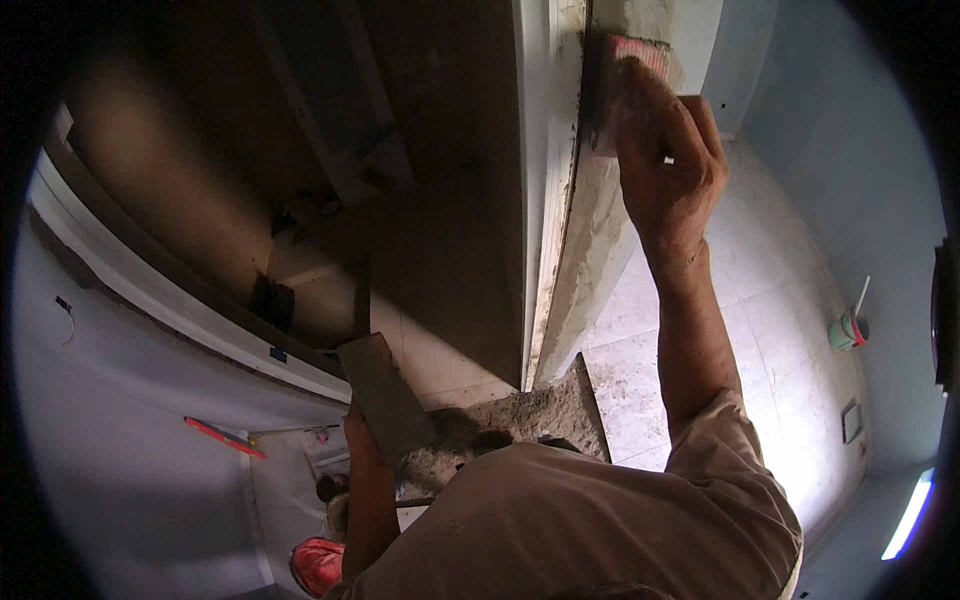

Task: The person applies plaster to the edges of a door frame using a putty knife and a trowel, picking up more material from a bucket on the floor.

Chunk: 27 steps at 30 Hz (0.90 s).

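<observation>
My right hand (675,165) is raised to the narrow wall edge (590,240) beside the white door frame (545,180). Its fingers close round a pinkish-red rectangular pad (650,52), pressed to or just in front of the grey, patchy surface there. Whether the pad is a sponge or a sanding block I cannot make out. Lower down on the left, my left hand (357,430) holds a flat grey-brown rectangular board (385,395). Most of that hand's fingers are hidden by the board.
A dark room with a tiled floor (450,340) opens beyond the frame. Rough bare cement (560,410) marks the threshold. At right, a green pot (848,330) with a stick stands near the wall. A red level (225,438) and a red bundle (318,566) lie at left.
</observation>
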Motion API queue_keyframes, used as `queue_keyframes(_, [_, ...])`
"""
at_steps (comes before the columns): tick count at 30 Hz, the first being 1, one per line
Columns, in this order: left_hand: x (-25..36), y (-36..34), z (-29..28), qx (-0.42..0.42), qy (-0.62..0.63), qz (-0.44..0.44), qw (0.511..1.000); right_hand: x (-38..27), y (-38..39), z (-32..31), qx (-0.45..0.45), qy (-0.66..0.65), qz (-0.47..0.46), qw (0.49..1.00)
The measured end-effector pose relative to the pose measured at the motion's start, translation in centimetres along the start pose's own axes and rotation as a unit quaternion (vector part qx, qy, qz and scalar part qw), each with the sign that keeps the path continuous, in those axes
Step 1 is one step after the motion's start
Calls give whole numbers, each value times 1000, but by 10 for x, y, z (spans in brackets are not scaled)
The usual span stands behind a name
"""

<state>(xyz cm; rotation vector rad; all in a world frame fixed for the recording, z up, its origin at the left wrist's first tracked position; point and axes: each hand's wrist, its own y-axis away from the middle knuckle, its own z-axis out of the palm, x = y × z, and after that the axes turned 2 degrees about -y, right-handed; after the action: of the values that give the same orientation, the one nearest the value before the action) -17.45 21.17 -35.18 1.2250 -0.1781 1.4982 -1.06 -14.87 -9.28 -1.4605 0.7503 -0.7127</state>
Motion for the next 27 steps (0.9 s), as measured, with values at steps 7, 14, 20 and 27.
queue_keyframes(7, [-12, -11, -31, 4, 6, 16, 1000, 1, -15, 6, -23, 5, -5, 1000])
queue_keyframes(14, [-21, -10, -41, -1, 32, 14, 999, -18, -30, 2, -26, 19, 6, 999])
queue_keyframes(20, [-28, -11, -45, -5, 34, 14, 999, -13, -17, -12, -66, 73, 16, 995])
queue_keyframes(27, [-36, -16, -44, -19, 25, 8, 999, -10, -24, -2, -79, 30, -11, 996])
